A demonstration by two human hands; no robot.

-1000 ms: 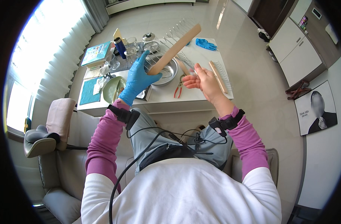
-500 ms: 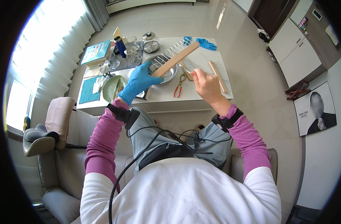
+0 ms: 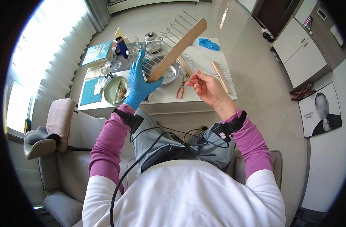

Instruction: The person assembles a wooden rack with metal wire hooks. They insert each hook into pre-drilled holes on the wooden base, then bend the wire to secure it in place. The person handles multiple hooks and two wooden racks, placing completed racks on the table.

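Note:
My left hand (image 3: pixel 139 84), in a blue glove, is closed round the lower end of a wooden hook rack (image 3: pixel 180 48). This flat wooden bar, with a row of thin metal wire hooks along its far side, is tilted up to the right above the table. My bare right hand (image 3: pixel 208 89) is right of the bar's lower end. Its thumb and fingers pinch a thin metal piece (image 3: pixel 187 79), whose full shape is hard to make out. Under the rack stands a round metal bowl (image 3: pixel 172 77). Pliers with red handles (image 3: pixel 181 90) lie between my hands.
On the white table (image 3: pixel 165 106), another wooden bar with metal hooks (image 3: pixel 221 77) lies at the right. A blue glove (image 3: pixel 209 44) is at the far edge. Leftward are a green plate (image 3: pixel 111 87), glassware, a dark blue bottle (image 3: pixel 121 47) and books (image 3: pixel 97 54). A black cable (image 3: pixel 137 160) crosses my lap.
The hook rack has come up nearer, and its hooks now show more to the far side. My left hand has turned more upright. My right hand has shifted slightly, showing its pinched fingers.

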